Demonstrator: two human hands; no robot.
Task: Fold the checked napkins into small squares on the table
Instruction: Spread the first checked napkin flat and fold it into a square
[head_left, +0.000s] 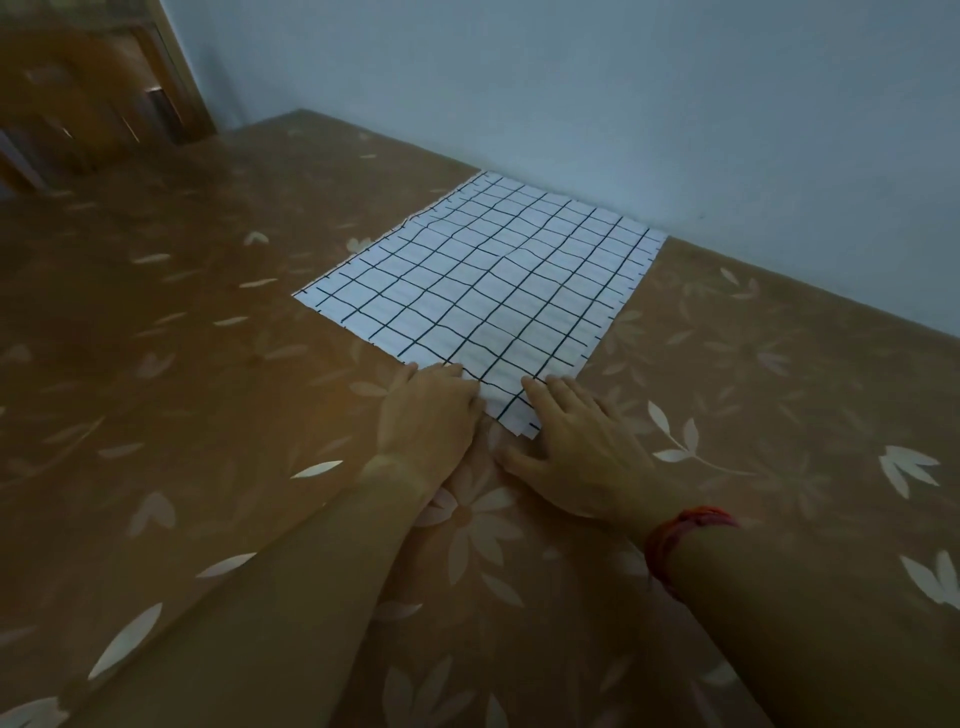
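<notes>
Head view, the only one you have: one checked napkin (498, 291), white with a dark grid, lies spread flat on the table (208, 364), which is covered in a brown cloth printed with pale leaves and flowers. The napkin sits turned, so one corner points at you and the far corner reaches the foot of the blue-grey wall (623, 104); whether it touches the wall you cannot tell. The frayed edges run along its left and right sides. Both your hands are at the near corner. Your left hand (426, 415) lies palm down on that corner's left side, fingers stretched forward and close together, fingertips (447, 371) resting on the napkin's edge; its thumb is hidden, so a pinch underneath cannot be ruled out, but nothing looks gripped. Your right hand (576, 441) lies palm down on the corner's right side, fingers straight and flat with their tips on the cloth, thumb (511, 457) splayed out toward the left hand and resting on the table just beside the corner tip. The two hands are near each other but not touching, with the corner tip showing between them. A red band (680, 535) circles your right wrist. A wooden chair (78, 104), blurred, stands beyond the table's far left end.
</notes>
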